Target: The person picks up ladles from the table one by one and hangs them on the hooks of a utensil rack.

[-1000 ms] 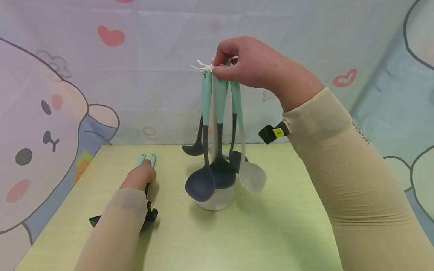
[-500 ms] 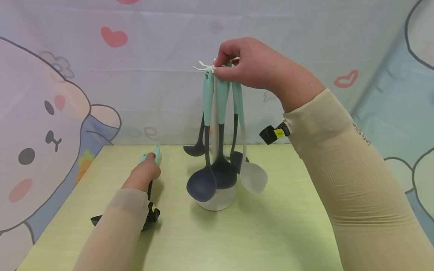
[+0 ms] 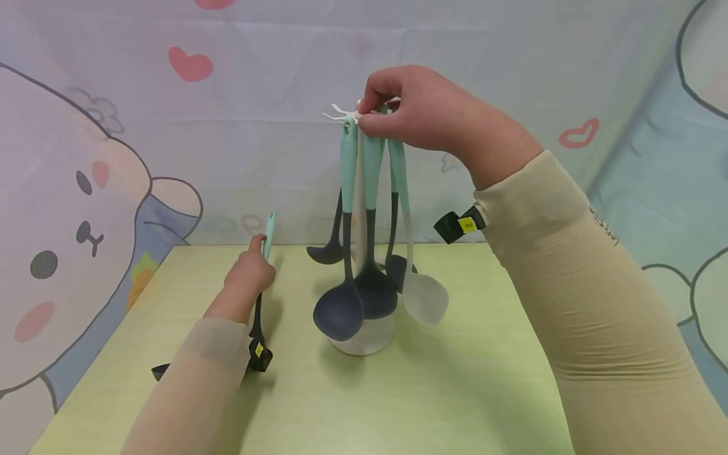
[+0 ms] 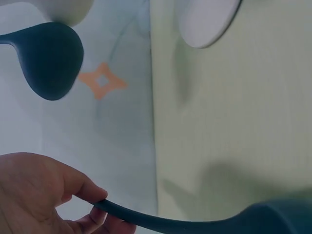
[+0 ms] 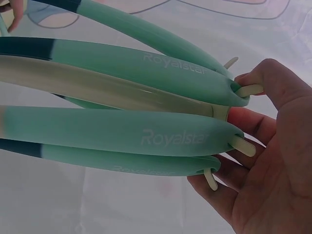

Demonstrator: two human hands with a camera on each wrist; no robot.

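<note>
Now the left hand (image 3: pixel 250 276) pinches the spoon (image 3: pixel 265 243) by its mint handle; it seems light, slightly bendy. Right hand (image 3: pixel 418 114) fingers curl round the rack (image 3: pixel 341 114) top.

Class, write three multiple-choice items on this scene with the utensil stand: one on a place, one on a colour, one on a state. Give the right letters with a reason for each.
1. Where does the right hand rest?
A. at the top of the utensil stand, by its hooks
B. flat on the table
C. on the stand's base

2. What colour are the handles of the hanging utensils?
A. red
B. mint green
C. yellow

3. How is the utensil in the left hand held?
A. flat on the table
B. hung on a hook
C. gripped, mint handle end tilted up off the table

Answers: A, its fingers sit at the white hooks; B, the right wrist view shows mint green handles; C, the head view shows the handle raised.
</note>
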